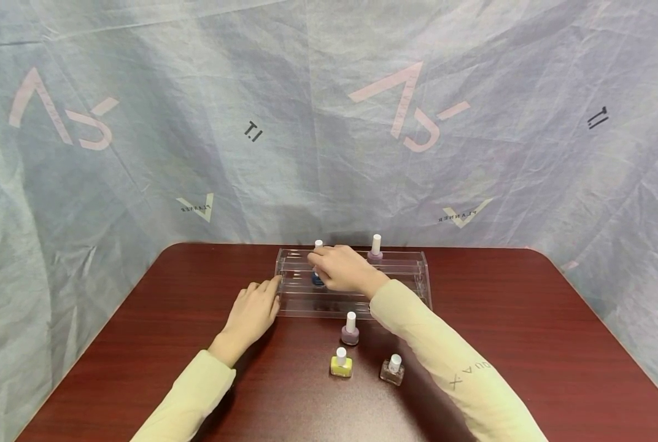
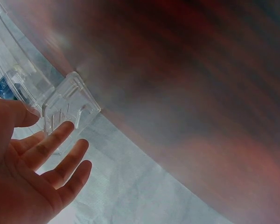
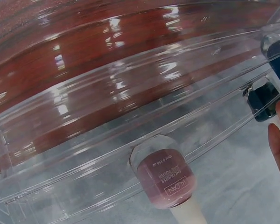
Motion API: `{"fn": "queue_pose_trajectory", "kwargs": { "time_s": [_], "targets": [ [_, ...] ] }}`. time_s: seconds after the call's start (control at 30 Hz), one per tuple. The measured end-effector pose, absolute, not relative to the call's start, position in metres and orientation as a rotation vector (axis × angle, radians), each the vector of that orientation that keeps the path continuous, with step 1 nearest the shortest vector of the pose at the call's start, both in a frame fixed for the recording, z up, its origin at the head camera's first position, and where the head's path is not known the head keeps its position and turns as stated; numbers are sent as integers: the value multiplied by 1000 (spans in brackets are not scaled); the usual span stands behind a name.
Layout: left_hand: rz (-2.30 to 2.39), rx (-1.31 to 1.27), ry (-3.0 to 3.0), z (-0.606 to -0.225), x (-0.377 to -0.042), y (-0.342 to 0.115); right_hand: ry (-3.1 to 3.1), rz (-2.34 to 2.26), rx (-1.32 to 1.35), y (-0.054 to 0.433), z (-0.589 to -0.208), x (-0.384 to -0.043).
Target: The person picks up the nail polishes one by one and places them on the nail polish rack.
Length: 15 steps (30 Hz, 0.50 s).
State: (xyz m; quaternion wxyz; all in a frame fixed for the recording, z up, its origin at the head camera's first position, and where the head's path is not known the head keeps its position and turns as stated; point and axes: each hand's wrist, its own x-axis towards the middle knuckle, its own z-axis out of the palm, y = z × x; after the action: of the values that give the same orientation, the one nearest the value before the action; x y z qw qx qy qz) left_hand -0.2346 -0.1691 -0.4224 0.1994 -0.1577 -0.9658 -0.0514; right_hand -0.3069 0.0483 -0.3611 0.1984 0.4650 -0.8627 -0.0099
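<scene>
A clear acrylic tiered rack [image 1: 351, 305] stands toward the back of the table. My left hand [image 1: 255, 309] touches its left end, fingers mostly extended; the thumb [image 2: 25, 114] lies against the edge in the left wrist view. Over the left part of the rack, my right hand [image 1: 340, 268] pinches the cap of a blue nail polish bottle [image 1: 318, 279], whose body shows below the fingers. Behind it, a dark teal nail polish bottle [image 3: 263, 100] sits on a higher tier, close to my right fingertips. A mauve nail polish bottle [image 3: 165, 177] occupies the back tier further right.
In front of the rack, a second mauve bottle [image 1: 350, 334], a yellow bottle [image 1: 341, 366] and a brown glitter bottle [image 1: 392, 372] stand on the dark red wooden table [image 1: 285, 393]. A grey printed cloth [image 1: 307, 153] hangs behind the table and along its sides.
</scene>
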Motion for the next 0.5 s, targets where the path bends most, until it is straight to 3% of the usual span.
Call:
{"fn": "queue_pose_trajectory", "kwargs": {
  "time_s": [0.5],
  "targets": [
    [-143, -443, -2688, -422, -233, -168, -2427, -5, 1284, 45, -359, -305]
  ]
}}
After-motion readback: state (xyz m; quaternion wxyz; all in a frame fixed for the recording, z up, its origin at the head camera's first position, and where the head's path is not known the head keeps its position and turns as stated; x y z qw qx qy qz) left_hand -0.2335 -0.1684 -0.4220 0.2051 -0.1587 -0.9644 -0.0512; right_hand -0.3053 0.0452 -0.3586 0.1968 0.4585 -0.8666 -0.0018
